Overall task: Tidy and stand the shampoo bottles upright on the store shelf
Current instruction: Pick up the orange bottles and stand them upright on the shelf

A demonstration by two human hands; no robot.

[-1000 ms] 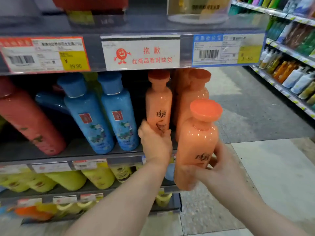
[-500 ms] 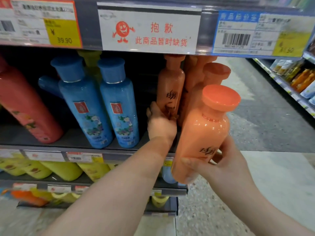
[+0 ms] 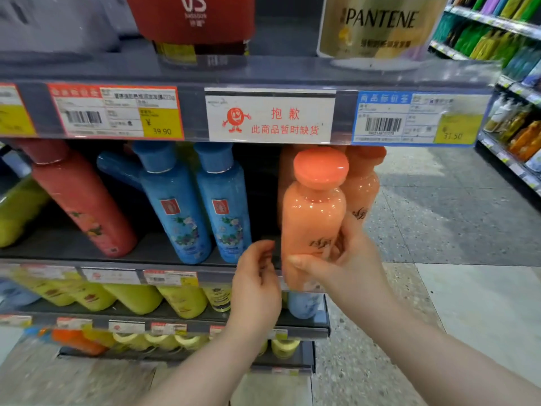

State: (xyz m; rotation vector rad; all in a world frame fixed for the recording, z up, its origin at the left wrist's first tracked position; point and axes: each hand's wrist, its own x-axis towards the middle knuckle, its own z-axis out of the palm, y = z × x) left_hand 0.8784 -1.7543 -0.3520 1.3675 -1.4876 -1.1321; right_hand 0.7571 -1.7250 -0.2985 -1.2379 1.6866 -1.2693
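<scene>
Hands: right hand (image 3: 345, 265) wraps the lower body of the orange bottle (image 3: 311, 218), thumb laid across its front; left hand (image 3: 257, 276) holds nothing, fingers loosely curled, just beside the bottle at its 8 o'clock, and blur hides whether they touch it.
Bottle in hand: close to upright, cap at 12 o'clock, held before the right end of the shelf, its base lower than the shelf's front rail, so not standing.
Orange neighbours (image 3: 363, 194): upright on the shelf behind the held one, showing at its 2 o'clock and 10 o'clock.
Blue bottles (image 3: 178, 212): two upright side by side at 9 o'clock; a third blue one behind them tips leftward.
Red bottle (image 3: 82, 200): further out at 9 o'clock, leaning left, cap toward 11 o'clock.
Shelf (image 3: 73, 244): dark grey board, price tags along its front rail.
White sign (image 3: 269, 118): at 12 o'clock on the rail overhead, red print.
Tubs: red tub (image 3: 190, 16) and gold tub (image 3: 380, 24) on the board above.
Yellow bottles (image 3: 131, 297): at 7 o'clock, one shelf down.
</scene>
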